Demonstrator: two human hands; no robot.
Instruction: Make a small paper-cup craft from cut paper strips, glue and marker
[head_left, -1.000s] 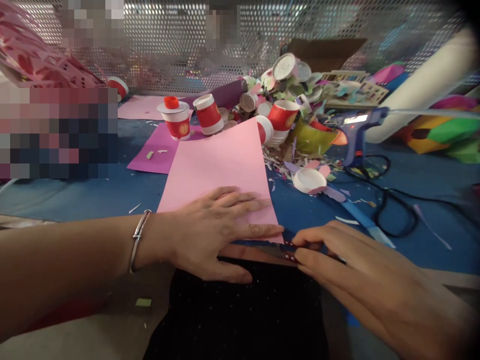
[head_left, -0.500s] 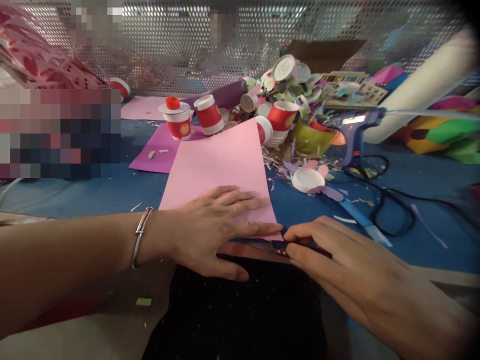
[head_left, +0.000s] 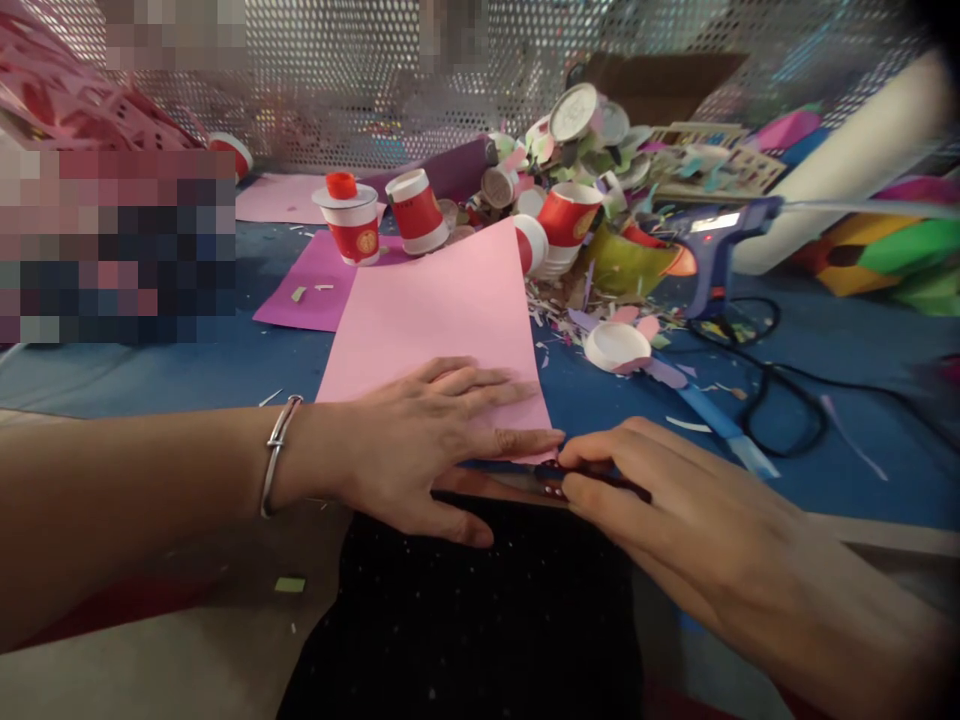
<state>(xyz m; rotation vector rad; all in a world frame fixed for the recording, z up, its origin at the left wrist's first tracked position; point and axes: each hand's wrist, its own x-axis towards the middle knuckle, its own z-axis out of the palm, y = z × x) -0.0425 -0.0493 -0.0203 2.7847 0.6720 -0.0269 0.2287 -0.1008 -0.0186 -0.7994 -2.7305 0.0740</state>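
Note:
A sheet of pink paper (head_left: 435,300) lies near the front edge of the table. My left hand (head_left: 427,440) rests flat on its lower part, fingers spread and pointing right, with the thumb apart below. At the sheet's lower right corner, my right hand (head_left: 675,510) pinches a slim, dark-handled tool (head_left: 619,482) with small shiny dots. Most of that tool is hidden by the fingers, so its exact kind is unclear. Right fingertips are close beside the left index finger. Under the pink sheet's far left part is a purple sheet (head_left: 300,290).
Red-and-white paper cups (head_left: 416,212) stand beyond the sheet. Scraps and lids are heaped behind at right. A blue glue gun (head_left: 712,255) with a looped black cord (head_left: 757,400) and a white round lid (head_left: 616,345) are to the right. A perforated panel (head_left: 330,90) closes the back.
The whole view has shifted slightly, so the table things appear a little higher. My left hand stays flat on the pink paper, and my right hand keeps its pinch by the corner.

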